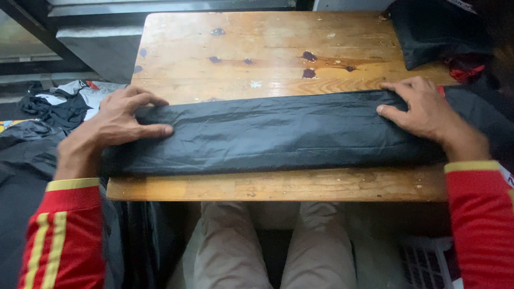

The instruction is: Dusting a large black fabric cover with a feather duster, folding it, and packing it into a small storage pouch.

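Scuffed, knotty wood makes up the small table [267, 48], and across its near edge lies one long folded strip of black fabric [278, 134], thin, creased and slightly shiny. Two hands press it flat: the left hand [120, 120] spread open on its left end, the right hand [423, 109] open, palm down, on its right end. One more dark cloth bundle [433, 29] sits at the far right corner.

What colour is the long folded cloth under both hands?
Black, seen plainly in the head view: folded cloth.
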